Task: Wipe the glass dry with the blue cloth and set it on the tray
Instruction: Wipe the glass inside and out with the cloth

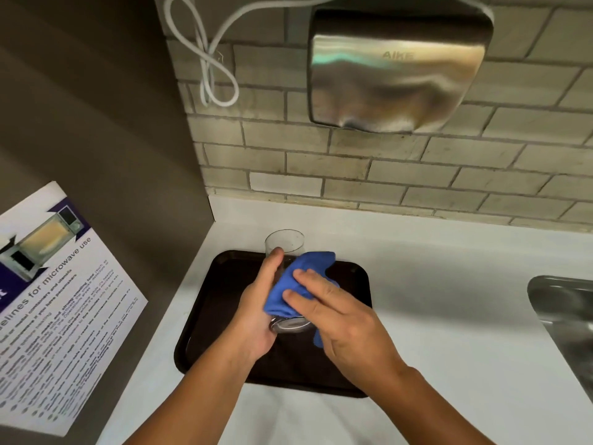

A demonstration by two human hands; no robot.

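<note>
Glass (285,244): clear, straight-sided tumbler, held tilted in the air above the tray, mouth pointing away toward the wall, thick base toward the person. It touches neither tray nor worktop. Judged rigid, fragile and of modest weight, with most of it in the base; likely slippery if any wet remains. Best taken round the lower wall and base, where the grip now sits; the thin rim looks the weakest part and is better left free of pressure.

Blue cloth (296,284): soft, bunched microfibre, draped over the glass's upper side from mid-wall down to the base, one tail hanging below the right hand. Judged limp and grippy, giving good friction on the wall.

Left hand (258,311): curled round the left side of the glass, thumb lying along the wall, palm cupping the base; closed on the glass.

Right hand (340,319): fingers nearly flat and a little spread, pressing the cloth onto the glass rather than clenching it.

Tray (205,303): dark, rounded-corner, lying on the worktop near its back-left corner, directly under both hands; bare where visible. Setting down is not yet done.

Worktop (433,268): white, smooth.

Sink (564,303): steel, at the worktop's right edge, well apart from the tray.

Hand dryer (398,69): steel, on the tiled wall above.

Notice (57,284): microwave guidelines, on the left side wall.
</note>
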